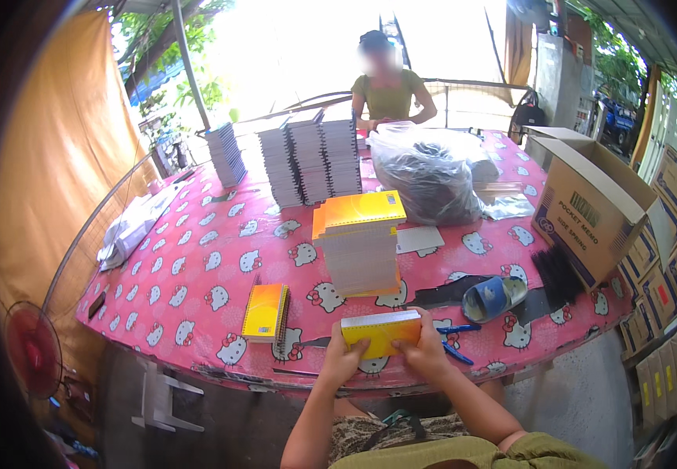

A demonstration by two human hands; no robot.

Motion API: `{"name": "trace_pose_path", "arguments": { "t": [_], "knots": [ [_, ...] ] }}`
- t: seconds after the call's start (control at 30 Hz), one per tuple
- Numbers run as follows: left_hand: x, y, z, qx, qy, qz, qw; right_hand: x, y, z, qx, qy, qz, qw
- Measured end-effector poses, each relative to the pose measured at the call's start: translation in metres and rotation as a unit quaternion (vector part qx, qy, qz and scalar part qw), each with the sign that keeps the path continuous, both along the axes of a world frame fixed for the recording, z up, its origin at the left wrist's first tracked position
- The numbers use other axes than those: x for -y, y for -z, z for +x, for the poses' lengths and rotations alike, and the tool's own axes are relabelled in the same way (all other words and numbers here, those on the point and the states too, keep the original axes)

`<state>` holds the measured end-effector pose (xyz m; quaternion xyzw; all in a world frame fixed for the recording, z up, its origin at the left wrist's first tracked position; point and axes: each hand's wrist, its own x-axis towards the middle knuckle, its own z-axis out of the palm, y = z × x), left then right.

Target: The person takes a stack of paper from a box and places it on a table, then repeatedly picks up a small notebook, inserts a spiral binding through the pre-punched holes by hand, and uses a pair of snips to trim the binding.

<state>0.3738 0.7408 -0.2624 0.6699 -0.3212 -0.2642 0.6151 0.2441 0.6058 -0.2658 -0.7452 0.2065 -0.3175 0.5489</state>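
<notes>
Close to the table's near edge, my left hand (344,358) and my right hand (426,352) grip a small yellow notebook (383,334) from either side. Its white page edges face up, and both thumbs press on the yellow cover. Just beyond it rises a tall stack of orange-yellow notebooks (360,254), with loose covers on top. To the left lies a short pile of spiral-bound yellow notebooks (265,311). Beside my right hand rests a blue-handled tool (456,344), apparently pliers. A rounded blue-and-clear object (495,297) sits farther right, its kind unclear.
Tall stacks of spiral-bound notebooks (311,160) stand at the back, near a bulging clear plastic bag (424,172). Black binding coils (555,273) lie by an open cardboard box (589,203). Another person (389,90) sits across the pink table (174,273). A fan (32,348) stands left.
</notes>
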Motion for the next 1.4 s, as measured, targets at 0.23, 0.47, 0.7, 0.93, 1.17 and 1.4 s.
{"name": "trace_pose_path", "arguments": {
  "t": [0.23, 0.47, 0.7, 0.93, 1.17, 1.4],
  "knots": [
    [-0.006, -0.012, 0.000, -0.168, -0.001, 0.077, 0.983, 0.019, -0.005, -0.018, -0.207, 0.060, -0.145, 0.966],
    [-0.016, -0.008, 0.004, -0.147, -0.023, 0.062, 0.987, 0.020, 0.000, -0.019, -0.184, 0.038, -0.005, 0.982],
    [-0.019, -0.018, -0.013, 0.140, -0.135, 0.060, 0.979, 0.026, 0.000, -0.018, -0.017, -0.013, 0.046, 0.999],
    [-0.006, -0.003, -0.031, 0.300, -0.132, 0.046, 0.944, 0.008, 0.015, 0.003, 0.013, -0.056, 0.000, 0.998],
    [0.032, -0.032, -0.041, 0.431, -0.144, 0.073, 0.888, 0.024, -0.008, -0.006, -0.001, -0.030, -0.193, 0.981],
    [0.038, -0.045, -0.042, 0.403, -0.129, 0.053, 0.905, 0.257, -0.036, -0.109, -0.259, 0.413, -0.308, 0.817]
  ]
}}
